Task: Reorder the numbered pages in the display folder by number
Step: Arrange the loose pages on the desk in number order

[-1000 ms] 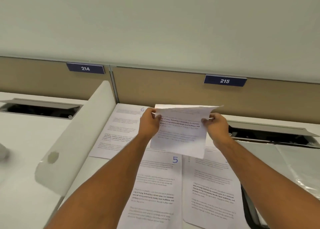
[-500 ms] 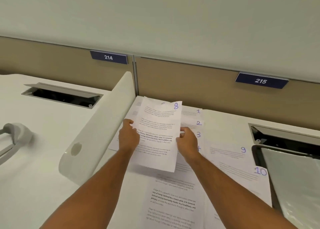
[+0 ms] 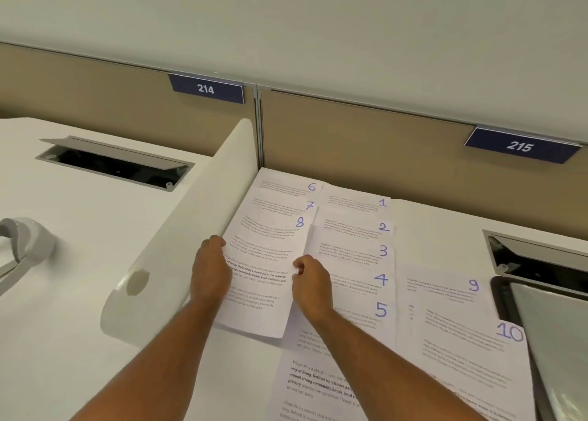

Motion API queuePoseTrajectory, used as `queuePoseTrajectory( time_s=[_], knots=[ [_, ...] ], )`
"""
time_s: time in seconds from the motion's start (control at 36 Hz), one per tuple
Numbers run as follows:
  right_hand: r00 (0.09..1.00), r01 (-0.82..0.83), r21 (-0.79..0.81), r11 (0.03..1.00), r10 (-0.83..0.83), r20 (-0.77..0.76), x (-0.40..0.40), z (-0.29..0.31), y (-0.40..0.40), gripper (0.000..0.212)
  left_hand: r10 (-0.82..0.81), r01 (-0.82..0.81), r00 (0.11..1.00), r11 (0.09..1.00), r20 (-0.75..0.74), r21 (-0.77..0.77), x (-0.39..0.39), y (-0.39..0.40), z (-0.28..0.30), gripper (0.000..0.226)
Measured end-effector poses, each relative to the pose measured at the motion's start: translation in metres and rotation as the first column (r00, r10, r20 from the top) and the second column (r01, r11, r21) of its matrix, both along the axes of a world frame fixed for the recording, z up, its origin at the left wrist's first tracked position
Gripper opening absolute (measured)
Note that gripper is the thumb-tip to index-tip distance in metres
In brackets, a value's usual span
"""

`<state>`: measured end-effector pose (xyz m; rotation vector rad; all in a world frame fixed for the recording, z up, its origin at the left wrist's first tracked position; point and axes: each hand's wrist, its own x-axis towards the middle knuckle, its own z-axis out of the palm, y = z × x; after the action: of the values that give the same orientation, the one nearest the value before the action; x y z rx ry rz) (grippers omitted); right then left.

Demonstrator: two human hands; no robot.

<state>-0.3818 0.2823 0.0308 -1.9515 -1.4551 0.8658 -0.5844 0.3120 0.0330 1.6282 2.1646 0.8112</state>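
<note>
Head view showed the pages fanned out on the table (image 3: 445,223) in staggered columns, each sheet set lower than the last so its handwritten number stayed readable: 6 (image 3: 286,186) and 7 (image 3: 280,205) at the left, 1 to 5 in the middle, 9 (image 3: 445,290) and 10 (image 3: 471,357) at the right. That layout looked like a sorting aid before refilling the folder (image 3: 560,341), whose clear sleeves lay at the far right edge. Page 8 (image 3: 264,268) sat over 7, continuing the left column, tight against the white divider (image 3: 191,229).

Left hand (image 3: 211,271) gripped page 8's left edge, fingers curled over it and resting on the sheet. Right hand (image 3: 310,282) pinched the right edge between thumb and curled fingers. Both seemed to be squaring the page into place, so neither grip was apart; each was closed on page 8.
</note>
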Motion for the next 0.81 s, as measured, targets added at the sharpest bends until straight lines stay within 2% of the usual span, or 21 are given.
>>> queuePoseTrajectory(
  time_s=[0.11,0.36,0.81],
  knots=[
    [0.998,-0.046,-0.015,0.999,0.047,0.051,0.001,-0.003,0.002,0.031,-0.035,0.035,0.998,0.999,-0.05,-0.005,-0.001,0.005,-0.006,0.052],
    [0.991,-0.091,-0.019,0.996,0.093,0.101,0.0,-0.01,0.001,0.031,-0.081,0.08,0.989,0.997,-0.124,-0.015,0.0,0.005,-0.011,0.054],
    [0.951,-0.23,-0.048,0.972,0.235,0.2,0.0,-0.012,-0.005,0.035,-0.086,0.077,0.969,0.996,-0.231,-0.045,-0.004,0.002,-0.024,0.037]
  ],
)
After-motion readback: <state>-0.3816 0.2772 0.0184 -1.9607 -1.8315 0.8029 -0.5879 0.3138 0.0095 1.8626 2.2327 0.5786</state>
